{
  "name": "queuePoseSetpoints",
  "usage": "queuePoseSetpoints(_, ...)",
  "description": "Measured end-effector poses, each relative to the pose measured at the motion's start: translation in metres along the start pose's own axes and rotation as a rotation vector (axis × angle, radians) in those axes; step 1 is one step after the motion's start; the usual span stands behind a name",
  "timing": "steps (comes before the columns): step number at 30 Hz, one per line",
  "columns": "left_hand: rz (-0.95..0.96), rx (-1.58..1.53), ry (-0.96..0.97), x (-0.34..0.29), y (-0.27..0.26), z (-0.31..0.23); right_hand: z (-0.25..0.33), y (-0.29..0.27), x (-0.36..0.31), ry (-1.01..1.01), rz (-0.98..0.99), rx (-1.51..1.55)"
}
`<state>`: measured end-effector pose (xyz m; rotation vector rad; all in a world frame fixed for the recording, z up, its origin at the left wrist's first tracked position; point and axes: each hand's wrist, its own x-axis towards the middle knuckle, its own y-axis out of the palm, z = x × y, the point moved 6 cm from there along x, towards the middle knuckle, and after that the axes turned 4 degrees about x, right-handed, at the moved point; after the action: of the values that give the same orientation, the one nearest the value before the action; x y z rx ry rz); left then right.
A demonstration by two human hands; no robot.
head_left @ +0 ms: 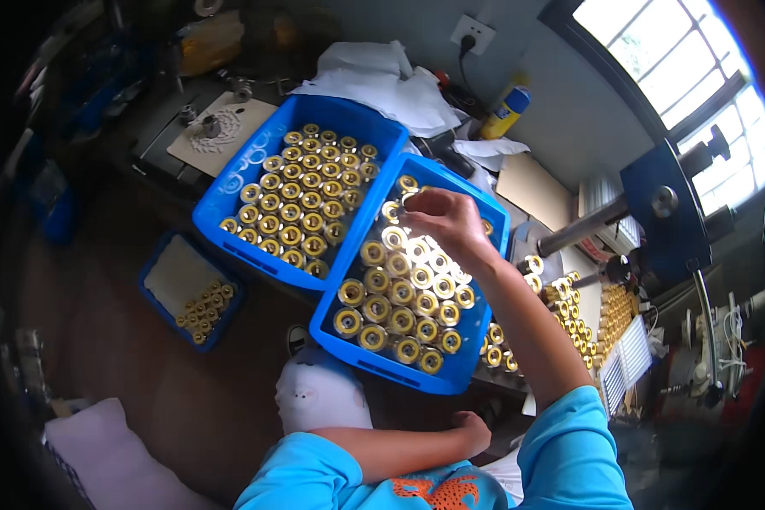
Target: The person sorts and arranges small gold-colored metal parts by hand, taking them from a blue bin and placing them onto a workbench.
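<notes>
My right hand (444, 223) reaches over the right blue bin (461, 374), thumb and fingers pinched at a round metal fitting (405, 199) near its far left part. The fingers partly cover that fitting. Upright round fittings with gold-coloured rings and dark centres (401, 293) fill much of this bin in rows. Some at the back lie hidden under my hand and forearm. My left hand (473, 432) rests low by my lap, fingers curled in, with nothing visible in it.
Touching on the left is another blue bin (215, 208) of similar fittings. A small blue tray (174, 276) with smaller brass pieces sits lower left. More brass pieces (569, 314) stand at right under a machine with a metal shaft (582, 228). White paper (374, 81) and a spray can (506, 110) lie behind.
</notes>
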<state>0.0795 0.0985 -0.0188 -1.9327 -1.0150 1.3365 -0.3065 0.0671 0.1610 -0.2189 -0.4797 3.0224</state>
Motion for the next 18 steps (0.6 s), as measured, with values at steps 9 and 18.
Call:
queuePoseSetpoints(9,-0.067,-0.035,-0.008,-0.011,-0.028,0.011,0.027,0.081,0.092,-0.169,0.062,-0.345)
queuePoseSetpoints(18,-0.320,-0.097,-0.007,0.021,-0.018,0.002,-0.006,0.112,0.144,-0.182,0.198,-0.779)
